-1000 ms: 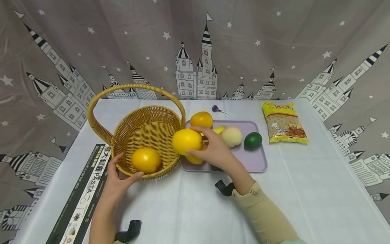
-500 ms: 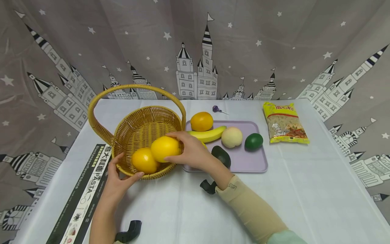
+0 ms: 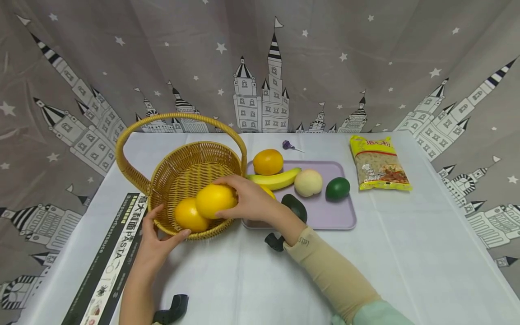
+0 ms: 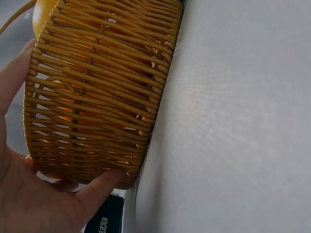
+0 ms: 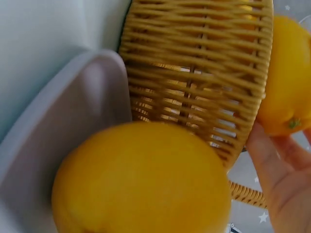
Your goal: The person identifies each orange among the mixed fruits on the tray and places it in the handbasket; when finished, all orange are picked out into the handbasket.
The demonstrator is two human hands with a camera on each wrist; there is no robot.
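My right hand pinches an orange over the front right of a wicker basket. A second orange lies inside, partly covered by the held one. My left hand grips the basket's near-left rim; in the left wrist view its thumb presses the woven side. Right of the basket, a lilac tray bears a banana, a pale peach, a dark avocado and a green fruit. Another orange sits at its far-left corner.
In the right wrist view a large yellow-orange fruit stands close by the basket. A long pasta box lies at the left. Behind the tray is a purple lollipop; a yellow food packet lies at the right.
My right hand has carried the orange leftward from above the tray's left edge into the basket's opening, beside the other orange. The left hand stays on the rim.
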